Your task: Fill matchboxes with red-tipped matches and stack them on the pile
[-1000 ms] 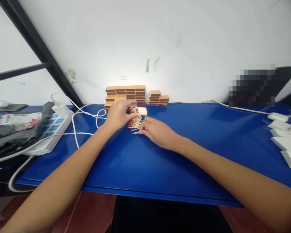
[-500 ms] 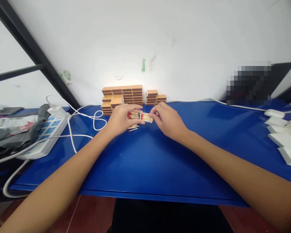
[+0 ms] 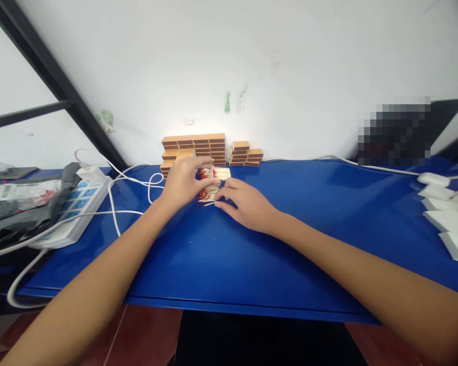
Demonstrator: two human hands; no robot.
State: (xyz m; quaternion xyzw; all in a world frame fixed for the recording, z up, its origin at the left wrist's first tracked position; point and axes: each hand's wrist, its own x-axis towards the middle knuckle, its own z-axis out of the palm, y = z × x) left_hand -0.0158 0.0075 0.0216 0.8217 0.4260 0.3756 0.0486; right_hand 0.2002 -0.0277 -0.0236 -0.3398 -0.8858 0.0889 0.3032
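On the blue table (image 3: 232,274), the matches (image 3: 209,192) lie in a loose pile with red heads mostly toward 9 o'clock. Reckoned from that pile, the tray (image 3: 222,174) sits at 1 o'clock, just beside it, white and filled with pale sticks. The left hand (image 3: 182,184) comes in at 9 o'clock, thumb and fingers spread apart, reaching along the near and far sides of the tray's left end. The right hand (image 3: 248,206) is between 3 and 4 o'clock, its thumb and fingertips slightly parted at the pile's edge. The two hands are apart from each other. At this size I cannot tell whether either is clamped on anything.

Stacked boxes (image 3: 209,145) stand at 11 o'clock by the wall (image 3: 290,91), with a smaller stack (image 3: 241,153) between 1 and 2. Far off near 9 lie a strip (image 3: 74,211) and a bag (image 3: 19,208).
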